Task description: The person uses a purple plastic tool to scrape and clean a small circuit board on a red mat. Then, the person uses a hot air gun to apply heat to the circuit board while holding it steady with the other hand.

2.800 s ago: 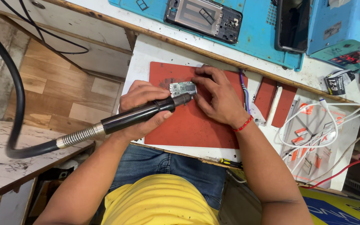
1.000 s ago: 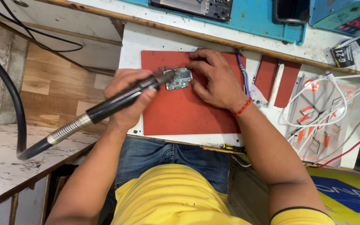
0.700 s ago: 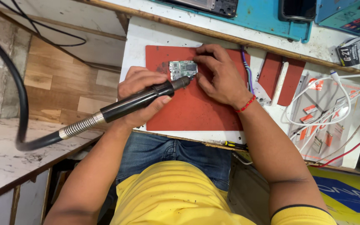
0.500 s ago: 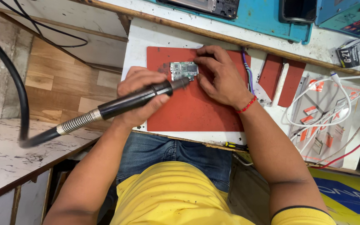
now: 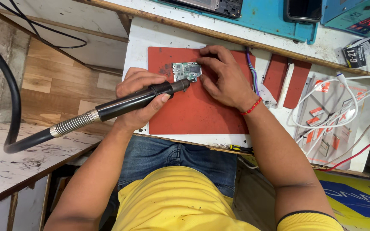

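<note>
Head view, looking straight down: the left hand (image 5: 140, 98) is closed in a full grip around a black hot-air tool (image 5: 140, 99), fingers wrapped over its handle and thumb on the underside. The tool lies slanted, its dark nozzle pointing up and to the right so that the tip sits at the lower right corner of a small green circuit board (image 5: 186, 71); whether the tip touches the board cannot be told. From the back of the handle a silver ribbed collar leads into a thick black hose (image 5: 9, 102) that loops off to the left over a marbled shelf (image 5: 5, 162).

The circuit board lies flat near the upper middle of a red mat (image 5: 193, 111) on the white bench (image 5: 138, 38). The right hand (image 5: 223, 77) rests on the mat just to the right of the board, fingers curled and their tips pressing the board's right edge and top corner, holding it down rather than lifting it. A red thread band circles that wrist.

Right of the mat lie two smaller red pads (image 5: 285, 77) with a white strip between them, then a tangle of white cables (image 5: 339, 107) over a printed sheet. A blue tray (image 5: 262, 21) sits along the far edge of the bench.
</note>
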